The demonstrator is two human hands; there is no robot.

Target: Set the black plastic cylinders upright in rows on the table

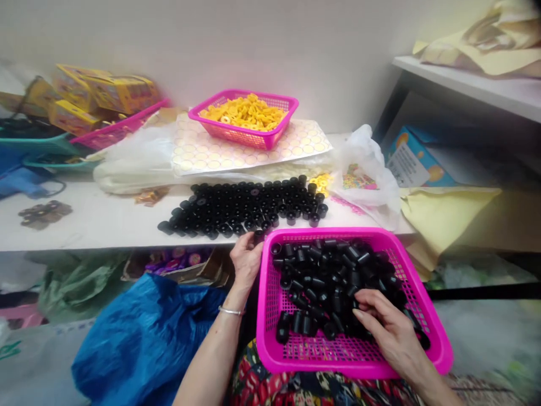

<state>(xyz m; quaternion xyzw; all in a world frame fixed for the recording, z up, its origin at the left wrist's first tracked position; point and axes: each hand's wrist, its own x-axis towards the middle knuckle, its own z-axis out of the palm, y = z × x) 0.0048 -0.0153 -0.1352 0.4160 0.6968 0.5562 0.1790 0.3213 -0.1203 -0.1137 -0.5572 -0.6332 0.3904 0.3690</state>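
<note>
A pink mesh basket full of loose black plastic caps rests on my lap against the table edge. My right hand reaches into the basket, thumb and fingers pinched around a black cap among the others. At the table's front edge, just left of the basket, my left hand has its fingertips closed on a black cap. Beyond it, many black caps stand upright, packed side by side in rows on the white table.
Behind the rows, a second pink basket of yellow pieces sits on a patterned sheet. Clear plastic bags lie beside it. Yellow boxes are at the far left. A blue bag hangs below the table.
</note>
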